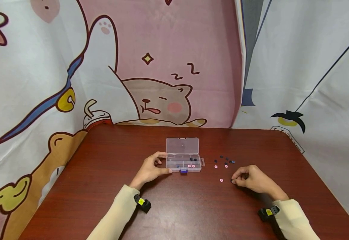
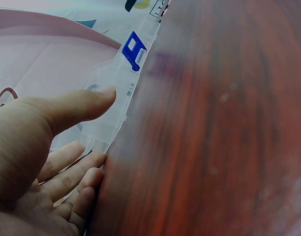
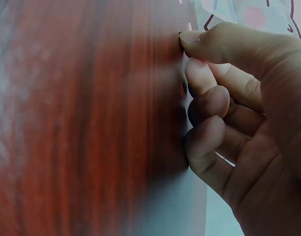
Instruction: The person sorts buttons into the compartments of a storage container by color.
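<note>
A clear plastic compartment box (image 1: 183,156) lies mid-table with its lid folded back and a blue latch (image 1: 184,171) at its front. Pink and dark beads (image 1: 191,165) sit in its compartments. My left hand (image 1: 164,163) grips the box's left end, thumb at the front and fingers at the back; the left wrist view shows this hand (image 2: 104,128) against the clear box (image 2: 116,83). My right hand (image 1: 234,181) rests on the table right of the box, thumb and forefinger pinching a small dark bead (image 1: 231,181). In the right wrist view the right hand (image 3: 186,51) has its fingers curled.
Several loose dark and pink beads (image 1: 225,161) lie scattered right of the box, and one pink bead (image 1: 221,180) lies just left of my right fingertips. The dark red wooden table (image 1: 102,186) is walled by cartoon-print cloth (image 1: 150,66) behind and on both sides.
</note>
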